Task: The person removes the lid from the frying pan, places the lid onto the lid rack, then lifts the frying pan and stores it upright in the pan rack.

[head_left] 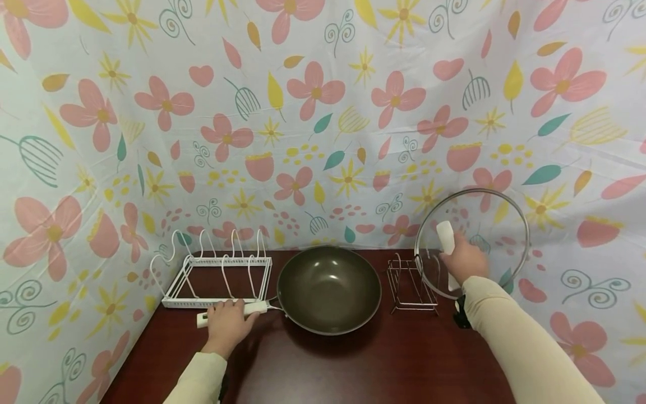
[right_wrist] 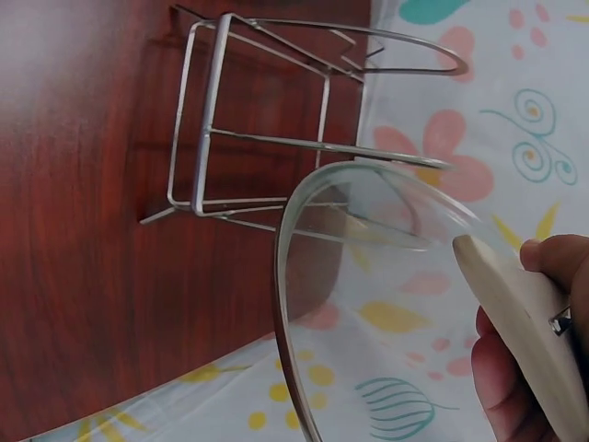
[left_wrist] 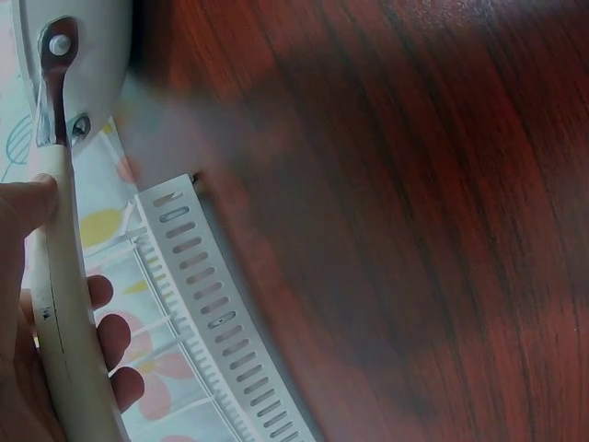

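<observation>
Wok [head_left: 329, 292] faces up beside the white rack [head_left: 181, 303], left grip [head_left: 228, 324] curled round its handle [head_left: 256, 307]; right grip [head_left: 467, 259] holds the glass lid [head_left: 492, 224] tilted near the wire rack [right_wrist: 313, 145].

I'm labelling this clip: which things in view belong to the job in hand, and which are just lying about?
Job:
pan, in the left hand
lid, in the right hand
probably white rack and wire rack, close by

Just surroundings:
table
cloth
</observation>
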{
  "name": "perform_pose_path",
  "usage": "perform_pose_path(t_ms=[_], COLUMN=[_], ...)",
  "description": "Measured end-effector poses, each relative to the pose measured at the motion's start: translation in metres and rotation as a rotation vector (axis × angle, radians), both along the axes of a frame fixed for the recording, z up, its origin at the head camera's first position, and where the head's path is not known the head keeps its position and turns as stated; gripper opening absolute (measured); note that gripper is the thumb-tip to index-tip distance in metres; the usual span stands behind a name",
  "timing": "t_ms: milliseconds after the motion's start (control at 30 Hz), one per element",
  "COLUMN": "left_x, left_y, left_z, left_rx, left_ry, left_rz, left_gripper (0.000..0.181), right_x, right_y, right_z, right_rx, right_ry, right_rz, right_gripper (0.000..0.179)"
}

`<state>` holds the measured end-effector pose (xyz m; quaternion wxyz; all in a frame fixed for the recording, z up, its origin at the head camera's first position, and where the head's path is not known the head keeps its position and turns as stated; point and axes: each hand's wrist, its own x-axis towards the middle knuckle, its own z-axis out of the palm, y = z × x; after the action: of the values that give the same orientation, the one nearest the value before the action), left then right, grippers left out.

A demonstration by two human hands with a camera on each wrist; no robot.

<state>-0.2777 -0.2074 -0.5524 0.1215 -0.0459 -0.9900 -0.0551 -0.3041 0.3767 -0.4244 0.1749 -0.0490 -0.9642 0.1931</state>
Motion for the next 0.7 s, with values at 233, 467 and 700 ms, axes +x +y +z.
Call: perform_pose_path(t_ms=[233, 467, 700], left_x=[-0.002, -0.003, 0.0], left_y=[-0.001, -0.001, 0.0], left_z=[-0.004, -0.011, -0.009], left_rx=[-0.003, -0.015, -0.01], left_ry=[0.037, 0.052, 0.065], left_rz=[0.004, 0.011, 0.012], left_gripper=[0.058, 0.059, 0.059], right_x=[-0.002, 0.002, 0.002], right_y=[0.0, -0.005, -0.007], right_z=[-0.012, -0.013, -0.02], right_rx=[0.005, -0.015, -0.016], right_ry=[0.002, -0.066, -0.063], right_rz=[-0.018, -0.041, -0.034], right_gripper=[0.056, 0.062, 0.061])
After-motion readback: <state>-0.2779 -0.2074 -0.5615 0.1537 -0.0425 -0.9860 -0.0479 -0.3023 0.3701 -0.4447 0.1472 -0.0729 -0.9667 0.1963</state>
